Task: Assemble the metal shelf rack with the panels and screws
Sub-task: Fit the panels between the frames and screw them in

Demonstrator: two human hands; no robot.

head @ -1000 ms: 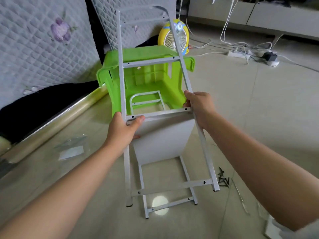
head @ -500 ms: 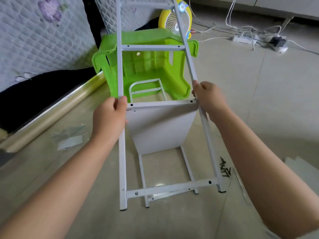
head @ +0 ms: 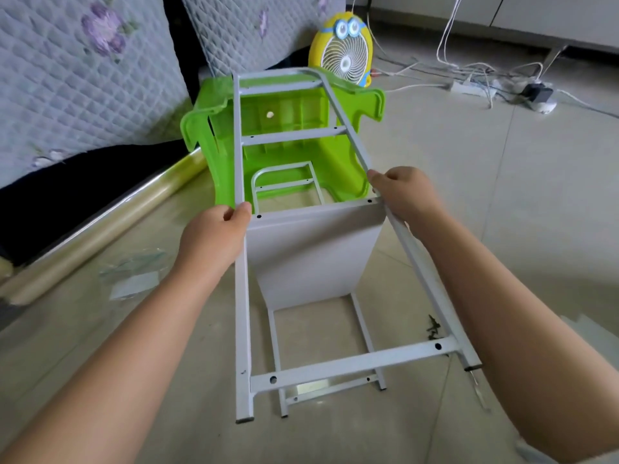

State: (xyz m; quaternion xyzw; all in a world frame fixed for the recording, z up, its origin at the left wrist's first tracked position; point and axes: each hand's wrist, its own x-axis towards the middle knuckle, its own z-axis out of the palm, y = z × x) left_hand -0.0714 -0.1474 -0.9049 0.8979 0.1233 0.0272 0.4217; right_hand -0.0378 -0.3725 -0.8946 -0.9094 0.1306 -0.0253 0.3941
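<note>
I hold a grey metal side frame (head: 242, 313) tilted over the floor. My left hand (head: 214, 236) grips its left upright at a crossbar. My right hand (head: 403, 192) grips the right upright at the same height. A grey shelf panel (head: 311, 256) hangs edge-on below that crossbar, between the held frame and a second side frame (head: 363, 326) lying on the floor beneath. A small pile of dark screws (head: 433, 328) lies on the tiles by the right upright.
An overturned green plastic stool (head: 294, 112) lies just behind the frames. A yellow desk fan (head: 343, 51) stands beyond it. A rolled clear sheet (head: 100, 236) and plastic wrapping (head: 134, 272) lie at left. Cables and a power strip (head: 472, 87) run along the far right.
The held frame has tipped lower and toward me, its top rail now in view in front of the stool. My left hand has shifted from under the crossbar to a grip round the left upright.
</note>
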